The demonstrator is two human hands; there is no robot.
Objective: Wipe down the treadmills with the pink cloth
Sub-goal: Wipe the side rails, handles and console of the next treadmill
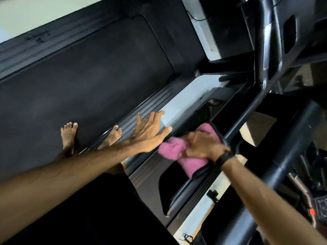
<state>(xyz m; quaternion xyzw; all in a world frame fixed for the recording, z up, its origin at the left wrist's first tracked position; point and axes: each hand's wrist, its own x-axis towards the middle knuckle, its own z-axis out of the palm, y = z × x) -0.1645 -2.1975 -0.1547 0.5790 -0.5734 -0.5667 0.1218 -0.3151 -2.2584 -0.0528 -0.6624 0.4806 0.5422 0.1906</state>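
Standing barefoot on the wide black treadmill belt (85, 82), leaning toward the machine's right side. Right hand (203, 147) curled round the crumpled pink cloth (178, 152), pressing it onto the dark tubular side handrail (235, 129), blurred as if mid-stroke. Left hand (150, 131) held out with all 5 fingers spread wide, gripping nothing, hovering over the ribbed grey side rail (150, 105) and seemingly touching nothing, though contact cannot be confirmed. To do this stroke well: keep the cloth wrapped partly round the tube so the underside gets cleaned too, not just the top; run long, overlapping passes along the rail's length instead of short dabs; refold to a fresh face once 1 side looks soiled. Probably wise to plant the free hand on a steady part for balance while leaning. Best to watch the dangling cloth corner near the gap beside the deck, where snagging seems possible.
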